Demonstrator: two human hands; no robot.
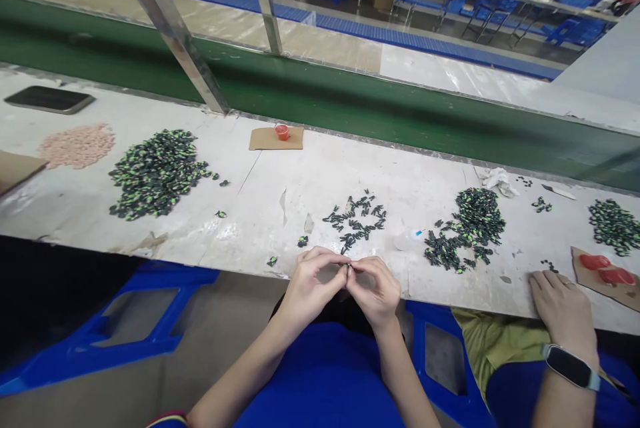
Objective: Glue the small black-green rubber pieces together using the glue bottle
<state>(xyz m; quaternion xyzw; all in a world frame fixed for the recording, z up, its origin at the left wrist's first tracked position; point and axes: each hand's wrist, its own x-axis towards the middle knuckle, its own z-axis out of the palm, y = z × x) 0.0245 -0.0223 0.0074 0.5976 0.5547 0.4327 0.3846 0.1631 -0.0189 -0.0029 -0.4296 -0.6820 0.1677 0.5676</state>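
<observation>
My left hand (314, 281) and my right hand (374, 287) meet at the near edge of the white worktable (320, 175). Together they pinch one small dark part (348, 271) between their fingertips. Just beyond them lies a loose scatter of small dark green parts (356, 218). Two single parts (302, 241) lie close to my left hand. A large heap of green-black parts (156, 172) sits to the left, and another heap (469, 227) to the right.
A co-worker's hand (564, 308) with a wristwatch rests on the table at right, near cardboard with red caps (606, 269). A pink pile (78, 145), a dark tray (49, 99), a red cup on cardboard (282, 132), a metal post (170, 28) and a green conveyor belt (350, 101) lie beyond.
</observation>
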